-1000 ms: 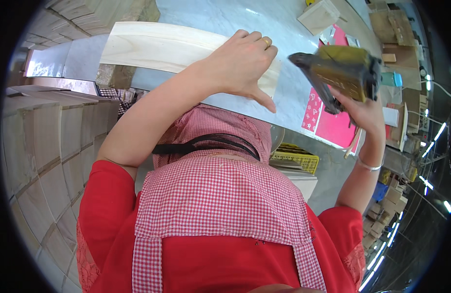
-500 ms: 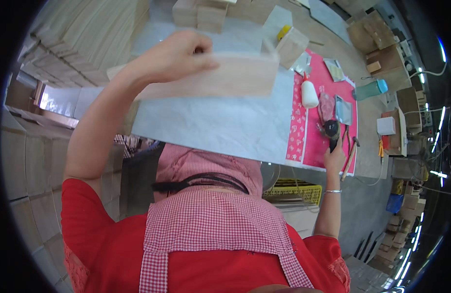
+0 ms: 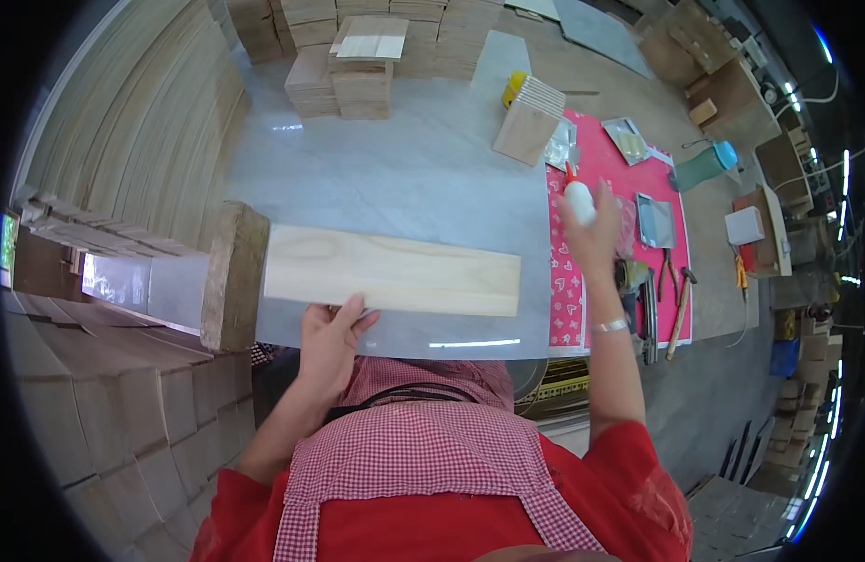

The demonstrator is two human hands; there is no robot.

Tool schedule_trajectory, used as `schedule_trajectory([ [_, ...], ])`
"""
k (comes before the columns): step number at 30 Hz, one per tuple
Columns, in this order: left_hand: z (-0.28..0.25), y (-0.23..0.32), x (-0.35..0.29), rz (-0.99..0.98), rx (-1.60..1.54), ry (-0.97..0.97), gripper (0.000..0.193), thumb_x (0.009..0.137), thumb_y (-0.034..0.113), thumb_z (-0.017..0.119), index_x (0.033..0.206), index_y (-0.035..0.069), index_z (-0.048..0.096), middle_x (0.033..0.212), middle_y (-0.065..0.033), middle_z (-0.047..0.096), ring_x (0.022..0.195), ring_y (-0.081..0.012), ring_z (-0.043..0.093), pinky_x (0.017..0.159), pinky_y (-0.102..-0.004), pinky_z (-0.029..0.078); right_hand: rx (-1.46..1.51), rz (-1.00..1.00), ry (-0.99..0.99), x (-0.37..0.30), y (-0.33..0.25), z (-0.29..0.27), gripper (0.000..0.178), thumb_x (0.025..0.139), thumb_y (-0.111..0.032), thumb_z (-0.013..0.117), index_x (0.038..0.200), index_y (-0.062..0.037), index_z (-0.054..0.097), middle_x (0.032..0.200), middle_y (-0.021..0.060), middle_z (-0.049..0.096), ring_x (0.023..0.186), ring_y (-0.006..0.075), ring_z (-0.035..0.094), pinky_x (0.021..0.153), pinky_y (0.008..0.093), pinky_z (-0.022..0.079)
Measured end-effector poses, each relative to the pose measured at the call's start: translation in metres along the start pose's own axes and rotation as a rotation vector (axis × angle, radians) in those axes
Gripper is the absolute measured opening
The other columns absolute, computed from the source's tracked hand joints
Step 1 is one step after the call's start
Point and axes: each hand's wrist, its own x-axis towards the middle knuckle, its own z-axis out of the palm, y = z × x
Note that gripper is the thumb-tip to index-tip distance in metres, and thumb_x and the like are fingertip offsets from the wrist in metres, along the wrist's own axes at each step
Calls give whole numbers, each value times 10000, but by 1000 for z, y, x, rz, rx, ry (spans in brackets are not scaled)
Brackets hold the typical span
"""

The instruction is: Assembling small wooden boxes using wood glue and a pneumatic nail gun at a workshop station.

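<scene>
A long, pale wooden board (image 3: 395,272) lies flat on the grey-white tabletop (image 3: 376,155), its left end up against a thick, rough wooden block (image 3: 234,276). My left hand (image 3: 334,342) grips the board's near edge, with the thumb over the edge. At the right, my right hand (image 3: 593,234) is at a white squeeze bottle (image 3: 579,201) with a red tip. Its fingers are apart, one on either side of the bottle, and slightly blurred. Whether they touch the bottle I cannot tell.
Tall stacks of boards (image 3: 124,122) rise at the left. Wooden blocks (image 3: 362,80) stand at the back, and a ridged wooden block (image 3: 531,122) stands behind the bottle. On the pink mat (image 3: 568,290) lie a hammer (image 3: 681,314), pliers (image 3: 669,272) and packets. A teal bottle (image 3: 704,167) is beyond.
The board my left hand held raised now lies flat against the rough block. My left hand has come down to its near edge. My right hand has left the dark tool and moved to the bottle.
</scene>
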Motion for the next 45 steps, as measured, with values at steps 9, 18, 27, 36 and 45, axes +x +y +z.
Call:
schedule_trajectory([
  [9, -21, -3, -13, -50, 9, 98, 371, 965, 49, 600, 1322, 31, 499, 1243, -83, 581, 1059, -200, 628, 889, -364, 544, -99, 524, 66, 75, -56, 129, 1130, 680, -514, 825, 1457, 96, 276, 1445, 247, 443, 1318, 367, 465, 1072, 462, 384],
  [18, -57, -14, -34, -269, 118, -69, 250, 977, 109, 595, 1217, 45, 563, 1084, -73, 656, 981, -199, 655, 837, -333, 533, 217, 393, 246, 49, -63, 119, 1024, 724, -382, 816, 1456, 82, 270, 1336, 239, 517, 1258, 350, 516, 1047, 444, 427],
  [27, 19, 17, -42, -88, 604, -582, 254, 924, 102, 623, 1156, -1, 613, 1012, -30, 649, 946, -118, 601, 855, -272, 483, 1669, 202, -577, -82, -80, -41, 958, 807, -610, 573, 1473, 24, 306, 1179, 228, 566, 966, 276, 615, 863, 384, 493],
  [36, 116, 1, -24, 542, 745, -729, 437, 901, 181, 685, 1286, 18, 558, 1239, -84, 584, 1146, -200, 559, 964, -355, 447, 1722, 215, -572, -109, -82, -71, 929, 839, -604, 469, 1479, 48, 301, 1169, 223, 564, 919, 276, 585, 845, 393, 471],
  [45, 133, -25, -18, 248, 535, -702, 451, 983, 251, 608, 1357, 19, 512, 1244, -92, 606, 1120, -203, 592, 972, -347, 461, 886, 179, -355, -129, -74, -50, 893, 813, -432, 696, 1455, 64, 323, 1212, 215, 538, 1040, 327, 560, 923, 429, 448],
])
